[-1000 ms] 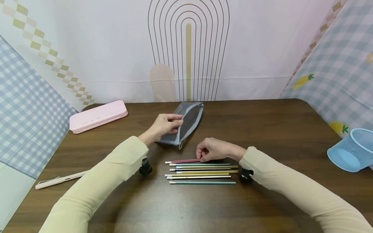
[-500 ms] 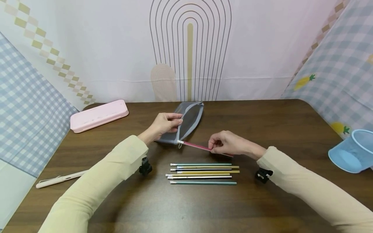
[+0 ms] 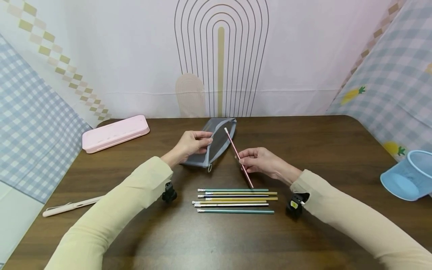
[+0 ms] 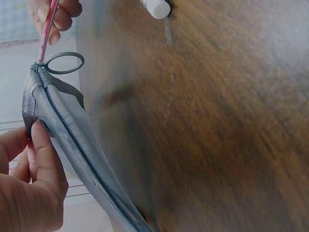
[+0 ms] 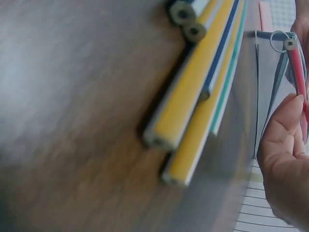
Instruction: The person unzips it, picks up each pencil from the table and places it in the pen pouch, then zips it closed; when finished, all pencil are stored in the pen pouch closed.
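Nearest the table's (image 3: 320,150) near edge, two cream-sleeved forearms reach inward from either side. Between them, seven pencils (image 3: 236,199) lie side by side, roughly parallel to that edge, a teal one nearest. A white pen (image 3: 72,206) rests by the left edge, partly behind the left sleeve; a light blue cup (image 3: 401,176) sits by the right edge.

Beyond the row, the right hand (image 3: 261,161) bends in toward the middle, pinching a red pencil (image 3: 233,144) between thumb and fingers. The pencil slants, its eraser end toward the far edge and overlapping the mouth of a grey mesh pouch (image 3: 197,159); whether it is inside, I cannot tell. The left hand (image 3: 194,144) pinches the pouch's rim with thumb and fingertips, the mouth gaping. Near the far left corner lies a pink case (image 3: 116,133).

A second ago the red pencil lay along the far side of the row; half a second ago its eraser end was by the pouch's zip ring. Since then the pencil has swung round toward the far edge. The left hand and the row have stayed put.
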Demonstrator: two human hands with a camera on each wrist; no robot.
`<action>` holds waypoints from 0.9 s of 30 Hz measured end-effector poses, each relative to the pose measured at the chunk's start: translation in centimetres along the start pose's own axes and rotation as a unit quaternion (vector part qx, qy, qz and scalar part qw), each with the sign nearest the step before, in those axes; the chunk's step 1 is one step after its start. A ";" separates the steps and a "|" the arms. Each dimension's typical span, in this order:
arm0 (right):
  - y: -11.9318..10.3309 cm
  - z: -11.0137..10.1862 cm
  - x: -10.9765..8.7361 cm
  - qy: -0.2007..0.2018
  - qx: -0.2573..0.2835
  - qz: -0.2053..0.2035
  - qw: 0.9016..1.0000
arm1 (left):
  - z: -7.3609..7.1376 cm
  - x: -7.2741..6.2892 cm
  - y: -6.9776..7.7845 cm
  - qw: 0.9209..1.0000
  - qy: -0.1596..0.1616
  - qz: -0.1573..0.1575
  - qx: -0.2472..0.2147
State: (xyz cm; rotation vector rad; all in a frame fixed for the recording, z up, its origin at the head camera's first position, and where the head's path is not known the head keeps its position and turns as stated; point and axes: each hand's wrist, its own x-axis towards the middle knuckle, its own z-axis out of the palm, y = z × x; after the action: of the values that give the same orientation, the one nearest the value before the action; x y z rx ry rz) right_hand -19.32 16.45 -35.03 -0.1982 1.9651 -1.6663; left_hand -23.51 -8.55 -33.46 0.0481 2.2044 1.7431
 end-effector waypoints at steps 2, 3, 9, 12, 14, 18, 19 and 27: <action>-0.2 0.1 0.3 0.005 0.028 0.016 0.999 | 0.0 -0.1 0.0 1.000 0.001 0.000 0.003; -0.3 0.2 0.5 0.007 0.041 0.022 0.999 | 0.0 -0.1 0.0 1.000 0.001 -0.001 0.003; -0.9 0.8 2.1 0.036 0.105 0.050 0.993 | 0.2 -0.2 0.0 1.000 -0.003 0.000 0.000; -1.4 1.2 3.0 0.049 0.114 0.058 0.991 | 0.3 -0.2 0.0 1.000 -0.007 0.003 -0.001; -1.7 1.4 3.6 0.057 0.116 0.061 0.990 | 0.4 -0.3 0.1 1.000 -0.008 0.004 0.000; -2.4 1.8 4.7 0.071 0.118 0.071 0.988 | 0.4 -0.3 0.1 1.000 -0.011 0.006 -0.001; -2.5 1.9 4.9 0.074 0.120 0.075 0.987 | 0.4 -0.3 0.1 1.000 -0.012 0.006 -0.001; -3.1 2.3 6.2 0.084 0.116 0.097 0.985 | 0.8 -0.5 0.2 1.000 -0.013 0.007 -0.001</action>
State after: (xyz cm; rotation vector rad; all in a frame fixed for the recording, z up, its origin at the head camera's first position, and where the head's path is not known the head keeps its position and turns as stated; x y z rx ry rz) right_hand -24.10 10.99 -34.23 0.2208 1.8210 -1.8112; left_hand -22.90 -7.85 -33.31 0.0868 2.1893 1.7413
